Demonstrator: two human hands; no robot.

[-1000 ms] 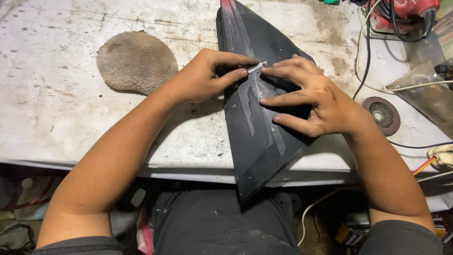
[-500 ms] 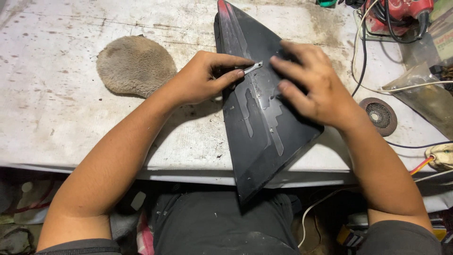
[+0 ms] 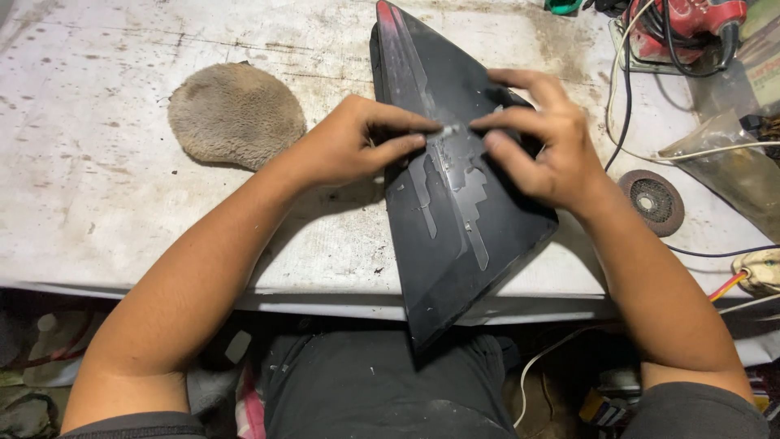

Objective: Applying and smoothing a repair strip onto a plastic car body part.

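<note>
A long black triangular plastic panel (image 3: 455, 244) lies on the stained white table (image 3: 97, 179), its pointed lower end hanging over the near edge. Pale grey sticker residue streaks its middle. My left hand (image 3: 357, 146) rests on the panel's left edge and pinches a small grey strip of sticker (image 3: 447, 130) between thumb and forefinger. My right hand (image 3: 540, 142) lies on the panel's right side, its fingertips bent down onto the same strip from the other side.
A round tan wool polishing pad (image 3: 236, 114) lies left of the panel. A dark grinding disc (image 3: 652, 201) sits to the right, with cables, a red power tool (image 3: 691, 28) and a clear plastic bag (image 3: 731, 162) at the far right.
My right hand has lifted off the panel's lower face and moved up to the sticker strip. The left hand has kept its pinch in the same spot.
</note>
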